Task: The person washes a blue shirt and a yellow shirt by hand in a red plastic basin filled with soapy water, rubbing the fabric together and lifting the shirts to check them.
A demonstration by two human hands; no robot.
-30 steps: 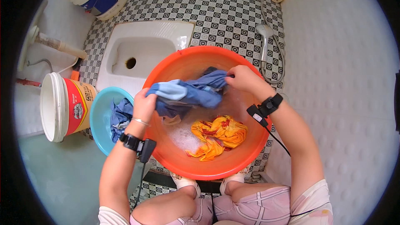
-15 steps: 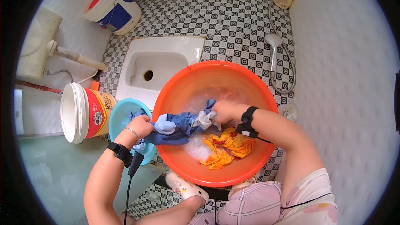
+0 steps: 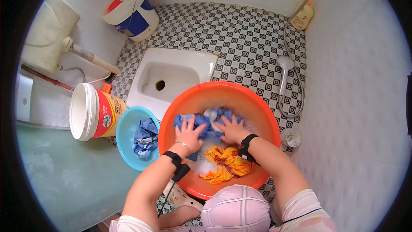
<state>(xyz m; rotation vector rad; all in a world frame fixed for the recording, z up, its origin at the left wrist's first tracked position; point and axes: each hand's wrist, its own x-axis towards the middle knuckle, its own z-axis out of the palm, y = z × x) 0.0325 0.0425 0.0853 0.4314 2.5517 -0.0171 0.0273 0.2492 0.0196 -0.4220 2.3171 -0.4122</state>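
Observation:
A blue and white cloth garment [image 3: 210, 124] lies bunched in the soapy water of a large orange basin [image 3: 274, 124]. My left hand [image 3: 189, 134] rests over its left part with the fingers spread. Over its right part is my right hand [image 3: 233, 129], its fingers also stretched apart. Both palms face down, and neither hand grips the cloth. Nearer to me in the same basin, an orange-yellow cloth with red patches [image 3: 225, 163] sits crumpled beside white suds [image 3: 205, 167]. A smaller light-blue basin [image 3: 124, 146] at the left holds another crumpled blue cloth [image 3: 146, 138].
A white bucket with a red and yellow label [image 3: 90, 111] lies tilted at the left. Beyond the orange basin is a squat toilet [image 3: 176, 58]. Another bucket [image 3: 133, 17] stands far left. A shower head [image 3: 284, 63] with its hose and a bottle [image 3: 302, 18] are at the right wall.
Both hands have let go of the blue and white garment and opened over it. My left hand moved right, from the light-blue basin into the orange one; the garment now lies wholly inside that basin.

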